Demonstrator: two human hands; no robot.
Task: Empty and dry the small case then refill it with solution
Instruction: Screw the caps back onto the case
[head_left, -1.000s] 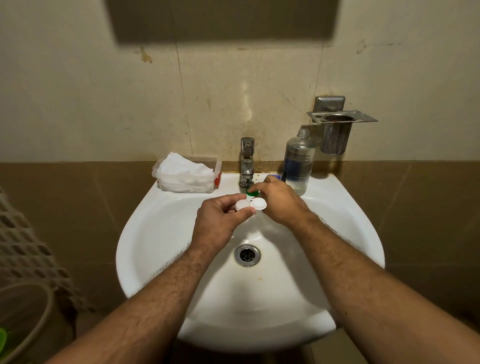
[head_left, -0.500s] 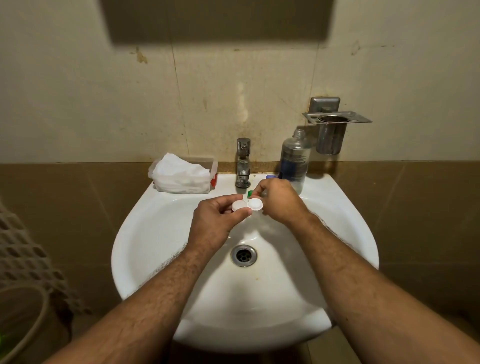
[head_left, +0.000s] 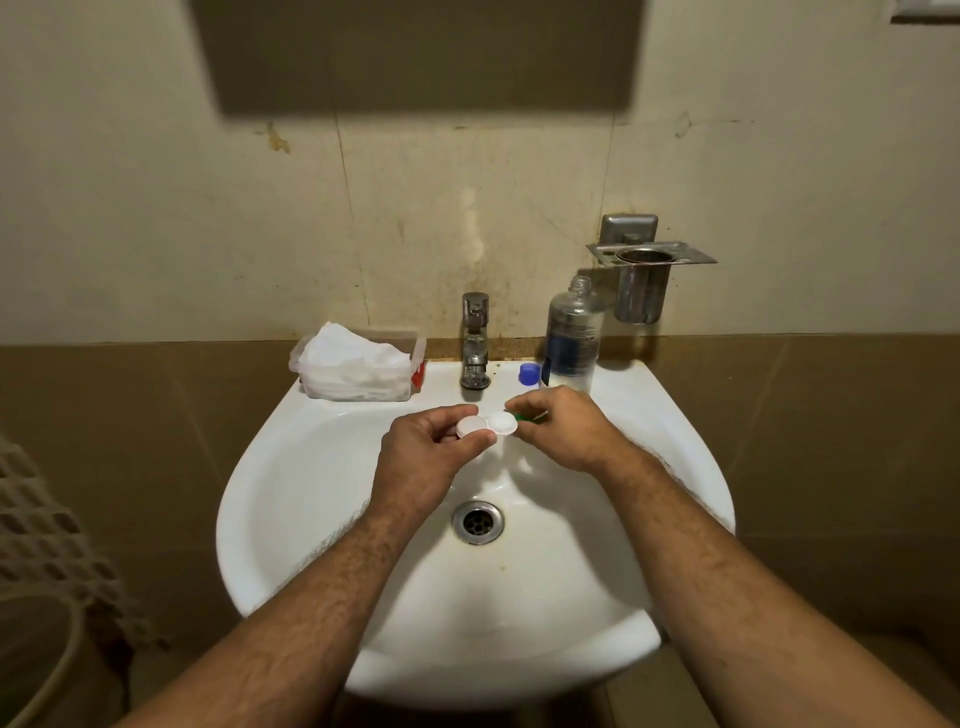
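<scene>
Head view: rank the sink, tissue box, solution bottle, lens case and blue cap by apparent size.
Largest to smallest:
1. sink
2. tissue box
3. solution bottle
4. lens case, held by the left hand
5. blue cap

Tissue box and bottle are close; the box looks bigger.

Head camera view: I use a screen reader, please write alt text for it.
Over a white sink, the left hand holds a small white two-well case while the right hand pinches a green cap beside it. An uncapped solution bottle and tissues sit behind.
</scene>
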